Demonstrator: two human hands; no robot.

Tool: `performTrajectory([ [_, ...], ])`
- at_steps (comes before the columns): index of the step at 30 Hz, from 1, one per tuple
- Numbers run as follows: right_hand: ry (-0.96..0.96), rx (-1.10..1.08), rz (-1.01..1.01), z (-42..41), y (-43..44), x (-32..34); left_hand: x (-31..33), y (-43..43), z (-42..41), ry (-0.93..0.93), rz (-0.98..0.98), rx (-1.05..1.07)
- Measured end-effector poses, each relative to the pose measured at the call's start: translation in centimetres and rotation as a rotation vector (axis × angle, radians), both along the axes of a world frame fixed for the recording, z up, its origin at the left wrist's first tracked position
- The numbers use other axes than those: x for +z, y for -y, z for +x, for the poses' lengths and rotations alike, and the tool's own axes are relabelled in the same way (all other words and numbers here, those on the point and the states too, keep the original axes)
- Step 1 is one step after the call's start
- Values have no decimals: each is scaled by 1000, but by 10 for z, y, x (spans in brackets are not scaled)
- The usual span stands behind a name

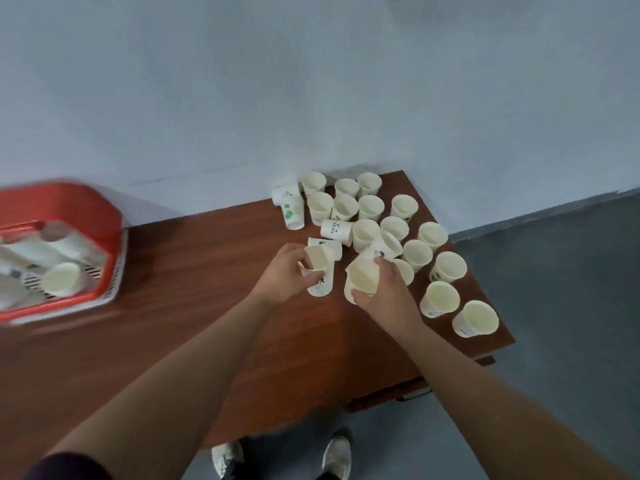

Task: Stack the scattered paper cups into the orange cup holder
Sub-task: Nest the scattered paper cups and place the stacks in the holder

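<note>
- Cups (370, 206): white paper, some with small prints. Judged light and thin-walled. The sides will dent under a hard squeeze and the rolled rim is the stiffest part. Best taken with fingertips round the upper wall just under the rim, lightly. An upright one will tip at a nudge.
- Spread: most stand mouth-up in a loose cluster at the far right end of the tabletop (194, 299), from 12 to 4 o'clock of the two hands. A panda cup (336, 229) lies on its side at 12 o'clock of the left hand. The nearest few stand close to the right edge.
- Left hand (287, 271): fingers curled round a tilted cup (319, 258) with its mouth turned up and toward the person. A second cup (322, 284) sits directly beneath it; whether they are nested or only touching cannot be told.
- Right hand (384, 292): thumb and fingers wrapped round the wall of another cup (363, 277), mouth up and leaning. It cannot be told whether this one is clear of the tabletop.
- Holder (69, 199): orange and blurred, at 9 o'clock of the hands and well apart from them, at the left end of the tabletop. It has cups inside, one mouth-up (62, 279) at the near side.
- Judgement: most of the lot is not yet stacked.
</note>
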State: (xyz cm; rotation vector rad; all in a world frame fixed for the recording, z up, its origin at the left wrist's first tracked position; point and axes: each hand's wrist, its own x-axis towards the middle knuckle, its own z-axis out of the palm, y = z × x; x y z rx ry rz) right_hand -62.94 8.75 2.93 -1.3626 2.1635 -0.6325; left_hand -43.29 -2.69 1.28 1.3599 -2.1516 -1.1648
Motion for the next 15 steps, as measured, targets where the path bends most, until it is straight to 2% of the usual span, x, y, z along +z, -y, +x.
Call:
performTrajectory([
  [7,16,237,-67,128,87,39,49,38,165,8,-111,311],
  [11,43,356,-106,215,127,50,59,48,269,-3,-126,482],
  [15,77,446,-124,297,157,54,57,48,362,82,-130,587],
])
